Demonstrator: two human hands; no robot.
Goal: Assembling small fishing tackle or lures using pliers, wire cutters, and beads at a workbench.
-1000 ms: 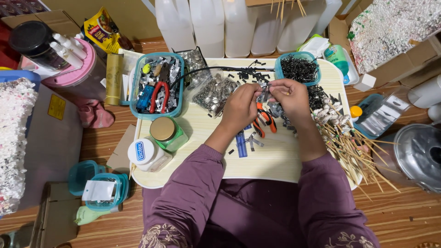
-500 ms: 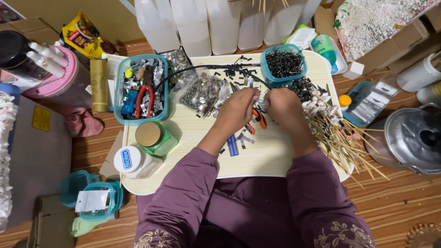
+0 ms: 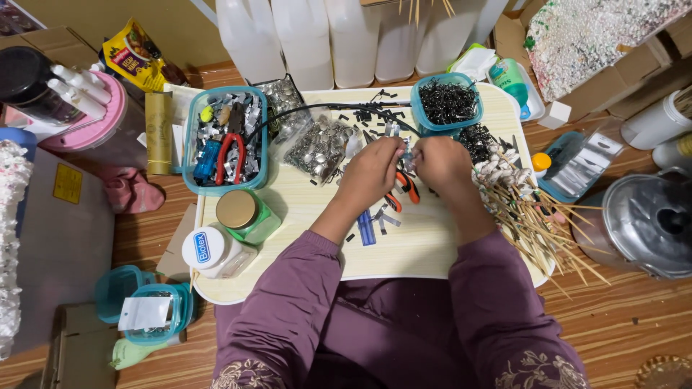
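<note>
This looks like a home craft corner set up on the floor rather than a proper workshop. A low pale surface (image 3: 303,209) sits on a wooden plank floor (image 3: 634,317), and the person sits at its near edge with legs under it. On the surface, a teal tray (image 3: 193,144) at the left end holds pliers and metal scraps, a small teal bowl (image 3: 447,104) at the far edge holds dark bits, and a heap of bamboo skewers (image 3: 548,223) spills over the right end. Around the surface stand household things: white plastic jugs (image 3: 303,36) behind it, cardboard boxes (image 3: 649,65) to its right, and a snack packet (image 3: 133,54) to its far left.
</note>
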